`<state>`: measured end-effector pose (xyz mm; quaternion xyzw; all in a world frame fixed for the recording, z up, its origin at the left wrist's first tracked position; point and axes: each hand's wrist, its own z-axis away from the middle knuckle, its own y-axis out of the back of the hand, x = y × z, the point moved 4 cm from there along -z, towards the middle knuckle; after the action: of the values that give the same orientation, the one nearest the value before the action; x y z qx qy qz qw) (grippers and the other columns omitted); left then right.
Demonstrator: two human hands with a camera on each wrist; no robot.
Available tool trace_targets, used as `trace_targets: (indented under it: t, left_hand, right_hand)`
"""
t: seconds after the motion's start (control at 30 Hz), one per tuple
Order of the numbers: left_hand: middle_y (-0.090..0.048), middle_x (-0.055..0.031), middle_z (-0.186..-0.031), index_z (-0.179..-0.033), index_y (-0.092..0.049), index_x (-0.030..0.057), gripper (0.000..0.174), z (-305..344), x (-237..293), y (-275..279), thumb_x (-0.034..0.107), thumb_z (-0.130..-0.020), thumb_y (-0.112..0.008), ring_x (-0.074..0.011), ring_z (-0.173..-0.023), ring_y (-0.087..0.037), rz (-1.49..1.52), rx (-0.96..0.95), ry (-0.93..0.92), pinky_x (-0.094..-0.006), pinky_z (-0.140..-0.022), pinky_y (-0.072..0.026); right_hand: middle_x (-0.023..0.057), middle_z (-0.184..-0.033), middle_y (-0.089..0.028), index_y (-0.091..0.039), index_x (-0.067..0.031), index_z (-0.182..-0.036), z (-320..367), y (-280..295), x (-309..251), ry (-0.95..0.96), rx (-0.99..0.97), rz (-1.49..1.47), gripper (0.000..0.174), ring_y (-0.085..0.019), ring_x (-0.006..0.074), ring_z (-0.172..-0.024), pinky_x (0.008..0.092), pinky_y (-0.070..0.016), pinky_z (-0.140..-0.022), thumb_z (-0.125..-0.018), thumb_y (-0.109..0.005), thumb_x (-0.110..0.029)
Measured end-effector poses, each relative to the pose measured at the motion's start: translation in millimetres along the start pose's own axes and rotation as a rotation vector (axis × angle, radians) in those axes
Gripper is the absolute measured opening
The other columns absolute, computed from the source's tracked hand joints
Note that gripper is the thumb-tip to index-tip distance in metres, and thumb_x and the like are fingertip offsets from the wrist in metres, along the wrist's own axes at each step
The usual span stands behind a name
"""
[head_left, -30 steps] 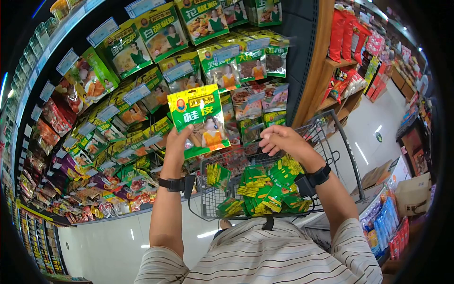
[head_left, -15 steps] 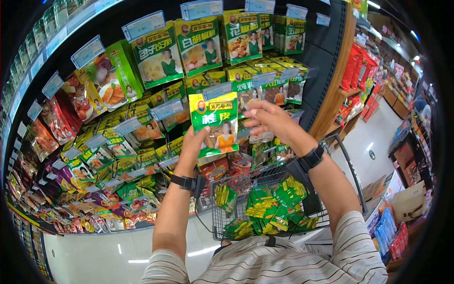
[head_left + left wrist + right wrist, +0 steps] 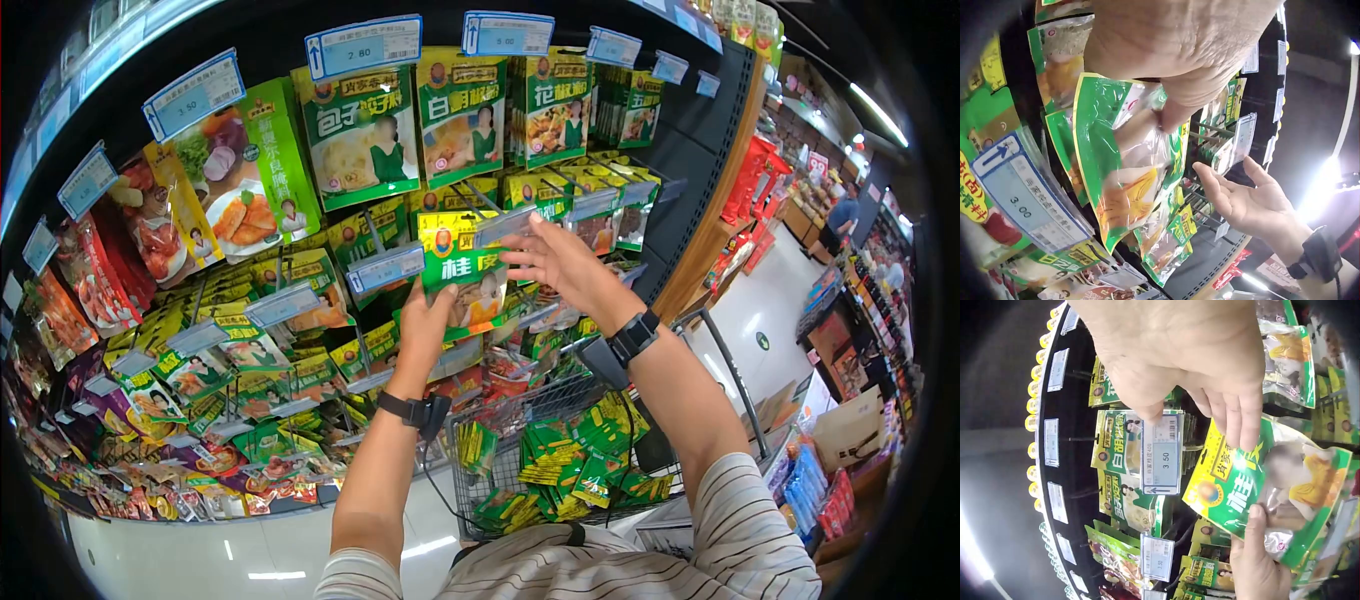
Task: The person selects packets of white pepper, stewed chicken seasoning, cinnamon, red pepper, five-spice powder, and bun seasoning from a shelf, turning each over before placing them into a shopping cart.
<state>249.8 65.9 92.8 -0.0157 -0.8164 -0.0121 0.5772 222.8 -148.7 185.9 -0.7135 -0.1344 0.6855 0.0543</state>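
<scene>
My left hand pinches the lower left edge of a flat green and yellow spice packet, its thumb across the front. Bark-like pieces show through the packet's clear window. Close to the packet's upper right edge, my right hand has its fingers extended and loosely bent. In the right wrist view, its thumb reaches the top of a price tag, and its fingertips overlap the packet's edge. The tag's holder crosses in front of the packet's top in the head view.
Rows of seasoning packets hang on hooks with price tags at their front ends. A wire shopping cart below holds many green and yellow packets. A wooden shelf side stands to the right, beside an aisle.
The left hand has carried the packet up and closer to the hanging rows. The right hand has moved up to the price tag beside it. The view has shifted toward the shelf.
</scene>
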Motion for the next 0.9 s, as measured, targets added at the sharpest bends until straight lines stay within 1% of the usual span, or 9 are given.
trace_targets:
  t: [0.1, 0.33, 0.43, 0.5, 0.57, 0.6, 0.67, 0.8, 0.9]
  left_hand:
    - [-0.069, -0.0074, -0.105, -0.125, -0.058, 0.0011, 0.039, -0.1, 4.8, 10.9, 0.021, -0.093, -0.064, -0.0164, -0.092, -0.061, -0.050, -0.004, -0.044, -0.0317, -0.083, -0.0474]
    - [-0.069, -0.0055, -0.101, -0.124, -0.058, 0.0008, 0.036, 9.8, 15.5, 15.9, 0.020, -0.094, -0.062, -0.0130, -0.090, -0.060, 0.037, -0.063, -0.081, -0.0303, -0.082, -0.0478]
    - [-0.068, -0.0048, -0.102, -0.123, -0.058, 0.0007, 0.036, 7.4, 13.0, 18.9, 0.022, -0.095, -0.062, -0.0125, -0.088, -0.060, -0.045, -0.076, -0.070, -0.0307, -0.080, -0.0484]
    - [-0.068, -0.0044, -0.103, -0.121, -0.059, 0.0008, 0.035, 7.2, 6.0, 18.3, 0.024, -0.095, -0.062, -0.0117, -0.087, -0.060, -0.108, -0.139, -0.083, -0.0308, -0.078, -0.0487]
    - [-0.067, -0.0039, -0.103, -0.117, -0.060, 0.0011, 0.033, 17.0, 9.0, 14.2, 0.025, -0.094, -0.063, -0.0114, -0.085, -0.060, 0.028, -0.189, 0.064, -0.0306, -0.076, -0.0495]
    - [-0.066, -0.0036, -0.101, -0.116, -0.060, 0.0025, 0.030, 29.3, 29.0, 8.1, 0.023, -0.094, -0.064, -0.0122, -0.086, -0.061, 0.134, -0.114, 0.157, -0.0300, -0.077, -0.0497]
    - [-0.066, -0.0039, -0.104, -0.120, -0.058, 0.0025, 0.031, 30.0, 11.6, 5.7, 0.020, -0.094, -0.064, -0.0133, -0.092, -0.061, 0.296, -0.177, 0.149, -0.0299, -0.083, -0.0486]
    - [-0.064, -0.0048, -0.106, -0.122, -0.057, 0.0014, 0.032, 34.7, 9.8, 2.2, 0.017, -0.095, -0.063, -0.0137, -0.095, -0.059, 0.300, -0.183, 0.146, -0.0309, -0.087, -0.0453]
    - [-0.063, -0.0044, -0.108, -0.123, -0.056, 0.0006, 0.032, 49.3, 23.1, -9.6, 0.016, -0.095, -0.061, -0.0137, -0.095, -0.057, 0.378, -0.252, 0.279, -0.0314, -0.087, -0.0441]
  right_hand:
    - [0.0193, -0.135, -0.052, -0.043, -0.0010, -0.132, 1.3, -2.1, 0.6, 0.050, -0.188, -0.051, 0.051, -0.054, 0.0338, -0.124, 0.0438, -0.0503, -0.099, -0.099, -0.057, -0.037]
    - [0.0191, -0.132, -0.054, -0.048, -0.0027, -0.120, 3.7, 8.4, 6.3, 0.074, -0.152, 0.015, 0.038, -0.057, 0.0321, -0.121, 0.0430, -0.0512, -0.097, -0.096, -0.063, -0.029]
    - [0.0176, -0.128, -0.058, -0.046, -0.0015, -0.130, 4.1, 13.2, 8.3, 0.075, -0.150, 0.028, 0.041, -0.060, 0.0284, -0.117, 0.0394, -0.0535, -0.094, -0.098, -0.058, -0.025]
    - [0.0162, -0.123, -0.062, -0.049, -0.0018, -0.128, 8.7, 18.0, 17.3, 0.064, -0.125, 0.046, 0.040, -0.065, 0.0260, -0.108, 0.0377, -0.0561, -0.088, -0.097, -0.060, -0.025]
    - [0.0124, -0.117, -0.064, -0.052, -0.0031, -0.127, 12.2, 19.3, 26.7, 0.012, -0.059, 0.308, 0.039, -0.067, 0.0230, -0.100, 0.0362, -0.0574, -0.083, -0.096, -0.062, -0.026]
    - [0.0099, -0.111, -0.064, -0.052, -0.0027, -0.126, 24.5, 15.7, 26.1, 0.088, -0.040, 0.298, 0.040, -0.067, 0.0198, -0.097, 0.0351, -0.0575, -0.079, -0.095, -0.063, -0.027]
    - [0.0099, -0.101, -0.063, -0.050, 0.0014, -0.123, 30.2, 14.7, 26.4, 0.090, 0.004, 0.440, 0.048, -0.066, 0.0168, -0.086, 0.0333, -0.0569, -0.071, -0.093, -0.066, -0.032]
    - [0.0097, -0.091, -0.062, -0.052, 0.0018, -0.113, 44.3, 24.5, 20.2, 0.134, 0.213, 0.733, 0.052, -0.063, 0.0148, -0.073, 0.0289, -0.0536, -0.059, -0.090, -0.066, -0.043]
    - [0.0101, -0.085, -0.064, -0.057, 0.0025, -0.106, 54.7, 18.6, 25.1, 0.004, -0.040, 0.612, 0.048, -0.064, 0.0147, -0.069, 0.0291, -0.0543, -0.059, -0.092, -0.063, -0.043]
